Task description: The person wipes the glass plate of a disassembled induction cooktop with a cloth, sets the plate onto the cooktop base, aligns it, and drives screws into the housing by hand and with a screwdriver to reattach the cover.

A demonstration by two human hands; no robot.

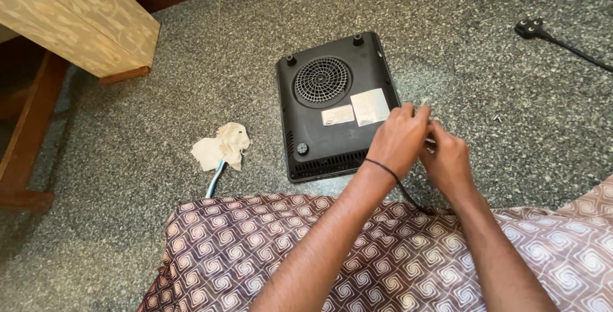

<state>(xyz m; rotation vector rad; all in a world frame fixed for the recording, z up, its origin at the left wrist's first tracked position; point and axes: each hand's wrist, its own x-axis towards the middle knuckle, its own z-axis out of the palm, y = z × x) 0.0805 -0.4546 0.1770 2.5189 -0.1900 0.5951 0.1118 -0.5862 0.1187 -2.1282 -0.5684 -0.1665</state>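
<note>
Black cooktop (335, 111) (white labels) — speckled grey floor (485, 63), brown swirl-patterned cloth (255, 254)

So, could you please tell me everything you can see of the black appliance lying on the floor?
The appliance is a flat, black, roughly square unit of plastic-looking casing, lying upside down on the speckled floor. Its underside shows a round fan grille, round feet near the corners, vent slots along the near edge and two pale labels. The left hand overlaps its right edge, with the right hand close against it; whether either touches it is unclear.
</note>
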